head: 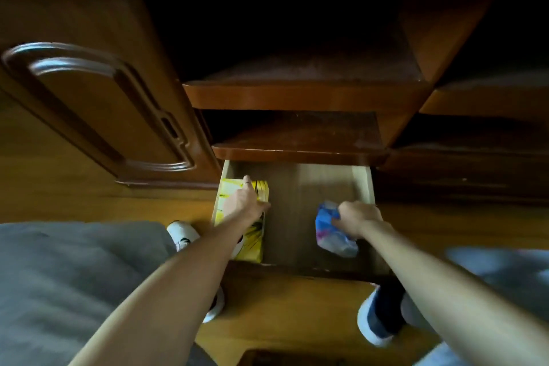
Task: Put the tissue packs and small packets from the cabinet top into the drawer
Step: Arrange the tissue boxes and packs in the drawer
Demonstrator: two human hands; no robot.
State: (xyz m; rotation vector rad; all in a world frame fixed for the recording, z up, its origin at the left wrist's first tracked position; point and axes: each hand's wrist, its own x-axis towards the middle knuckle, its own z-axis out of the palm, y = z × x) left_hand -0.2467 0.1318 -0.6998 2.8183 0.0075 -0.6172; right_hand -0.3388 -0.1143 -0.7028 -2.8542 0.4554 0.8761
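The wooden drawer (300, 187) is pulled out below the cabinet shelves. A yellow tissue pack (230, 192) lies along the drawer's left side, and my left hand (245, 202) rests on top of it with fingers around its edge. My right hand (358, 214) grips a blue, pink and white packet (329, 232) over the right part of the drawer. Whether the packet touches the drawer bottom is unclear.
Two open shelves (300, 95) jut out above the drawer. A carved cabinet door (98, 110) stands at the left. A grey cushion (68, 276) lies at lower left. My feet in shoes (377, 318) stand on the wooden floor before the drawer.
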